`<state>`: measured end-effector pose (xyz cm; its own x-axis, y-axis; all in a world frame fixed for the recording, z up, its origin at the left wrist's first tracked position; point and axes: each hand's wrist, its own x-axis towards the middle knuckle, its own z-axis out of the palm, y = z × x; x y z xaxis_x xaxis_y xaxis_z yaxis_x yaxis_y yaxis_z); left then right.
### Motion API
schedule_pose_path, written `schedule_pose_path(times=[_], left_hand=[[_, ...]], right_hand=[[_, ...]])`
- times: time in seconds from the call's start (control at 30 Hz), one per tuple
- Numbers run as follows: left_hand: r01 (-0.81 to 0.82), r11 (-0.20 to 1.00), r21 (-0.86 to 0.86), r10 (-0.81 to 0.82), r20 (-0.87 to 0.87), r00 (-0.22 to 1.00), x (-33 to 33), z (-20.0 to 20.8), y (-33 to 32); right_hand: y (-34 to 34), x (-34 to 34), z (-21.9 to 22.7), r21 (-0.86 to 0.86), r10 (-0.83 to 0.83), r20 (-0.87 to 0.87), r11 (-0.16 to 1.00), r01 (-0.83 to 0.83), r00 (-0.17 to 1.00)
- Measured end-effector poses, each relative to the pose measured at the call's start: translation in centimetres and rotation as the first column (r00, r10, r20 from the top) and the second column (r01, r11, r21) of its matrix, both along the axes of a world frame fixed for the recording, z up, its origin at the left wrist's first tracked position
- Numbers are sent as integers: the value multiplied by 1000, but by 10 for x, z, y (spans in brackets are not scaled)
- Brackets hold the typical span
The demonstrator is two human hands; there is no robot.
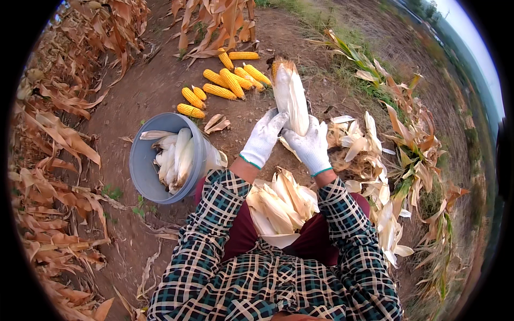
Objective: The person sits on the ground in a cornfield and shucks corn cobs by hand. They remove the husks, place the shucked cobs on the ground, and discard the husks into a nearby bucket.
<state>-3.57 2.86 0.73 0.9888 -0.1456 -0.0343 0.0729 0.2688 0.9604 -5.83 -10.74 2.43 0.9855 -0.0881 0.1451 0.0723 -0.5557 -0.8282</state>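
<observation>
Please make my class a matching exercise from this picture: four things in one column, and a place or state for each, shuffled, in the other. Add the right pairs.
Things
1. Grey bucket
2. Bare yellow cobs
3. Large corn ear
4. White gloves

Places or states
A. Held by the left hand and right hand
B. Edged with green at the wrists
C. At the person's left, pale husks inside
D. Lying together on the soil ahead

Right pairs: 1-C, 2-D, 3-A, 4-B

Dry brown cornstalks (69, 144) crowd the left side; bare soil (123, 101) spreads beside them; green grass (320, 25) grows near the top; green-and-tan leafy stalks (408, 134) lie at right; pale sky (466, 24) shows at upper right
</observation>
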Motion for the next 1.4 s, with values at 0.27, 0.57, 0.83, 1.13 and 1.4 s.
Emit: schedule_pose_path(times=[0.27, 0.57, 0.83, 1.13, 1.4], left_hand=[[44, 828, -559, -182, -195, 964, 5, -15, 23], [157, 984, -88, -158, 2, 988, -15, -1, 3], [222, 966, -131, -224, 5, 975, -18, -5, -10], [219, 730, -648, -375, -111, 920, -13, -2, -19], [65, 731, -679, -273, -203, 940, -9, -13, -18]], right_hand=[[1, -14, 13, -44, 302, 314, 952, -304, 900], [-25, 15, 3, 490, 50, 175, 862, -131, 983], [-29, 12, 1, 403, 124, 91, 903, -150, 988], [-27, -1, 17, 261, 49, 405, 951, -167, 913], [-24, 6, -4, 833, 69, 40, 549, -71, 997]])
